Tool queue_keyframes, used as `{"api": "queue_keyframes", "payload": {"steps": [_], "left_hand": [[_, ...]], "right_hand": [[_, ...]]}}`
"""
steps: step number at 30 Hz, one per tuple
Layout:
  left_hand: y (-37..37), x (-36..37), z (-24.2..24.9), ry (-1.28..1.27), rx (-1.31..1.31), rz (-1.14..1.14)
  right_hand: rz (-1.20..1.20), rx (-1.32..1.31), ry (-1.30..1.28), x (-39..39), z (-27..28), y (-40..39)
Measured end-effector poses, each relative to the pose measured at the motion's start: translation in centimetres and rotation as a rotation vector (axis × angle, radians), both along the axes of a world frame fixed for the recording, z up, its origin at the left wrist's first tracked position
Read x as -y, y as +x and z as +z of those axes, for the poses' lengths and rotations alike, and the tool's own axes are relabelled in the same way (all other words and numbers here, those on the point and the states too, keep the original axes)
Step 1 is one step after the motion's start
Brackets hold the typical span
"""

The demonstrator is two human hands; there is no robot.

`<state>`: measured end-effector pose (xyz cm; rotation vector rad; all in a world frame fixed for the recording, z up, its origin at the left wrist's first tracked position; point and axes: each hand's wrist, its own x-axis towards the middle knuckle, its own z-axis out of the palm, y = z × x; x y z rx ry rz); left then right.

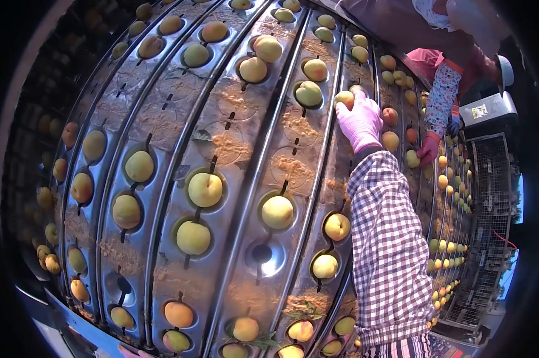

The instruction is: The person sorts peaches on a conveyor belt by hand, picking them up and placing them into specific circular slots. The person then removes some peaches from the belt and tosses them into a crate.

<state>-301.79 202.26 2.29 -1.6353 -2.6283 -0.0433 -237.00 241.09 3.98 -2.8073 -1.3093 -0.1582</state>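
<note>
Steel cupped conveyor (162, 119), pulp-smeared, right hand (359, 122) fingers closed around a peach (344, 99), wire cage (490, 227) beside.

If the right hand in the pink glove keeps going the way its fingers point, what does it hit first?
The right hand points up along the metal conveyor, its fingertips already touching a peach in a cup. That fruit comes first; beyond it probably the next fruit up the row, though depth is unclear.
</note>
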Motion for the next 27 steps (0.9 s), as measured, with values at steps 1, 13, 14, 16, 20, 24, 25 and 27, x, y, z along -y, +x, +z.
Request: {"api": "queue_keyframes", "payload": {"steps": [1,13,14,16,20,24,25,27], "left_hand": [[-0.1,0.0,0.1,0.003,-0.005,0.002],[-2.2,-0.8,-1.5,0.056,0.156,0.115],[-2.2,-1.2,-1.4,0.075,0.139,0.096],[-3.7,-1.3,-1.9,0.055,0.108,0.052],[-4.9,-3.5,-1.3,0.01,0.108,0.089],[-7.6,-5.0,-2.0,0.021,0.081,0.067],[-8.1,-5.4,-2.2,0.027,0.065,0.059],[-8.8,-6.2,-1.7,0.039,0.088,0.05]], "right_hand": [[0.015,0.011,0.025,-0.3,-0.4,0.3],[0.586,-0.685,0.286,18.6,5.4,-17.3],[0.672,-0.623,0.234,19.6,5.6,-19.2],[0.701,-0.601,0.182,21.3,4.5,-21.9],[0.667,-0.376,0.054,22.1,2.5,-24.6],[0.643,-0.22,-0.041,22.9,1.1,-24.7],[0.606,-0.203,-0.126,23.2,1.3,-24.6],[0.479,-0.211,-0.128,23.9,1.8,-25.0]]}}
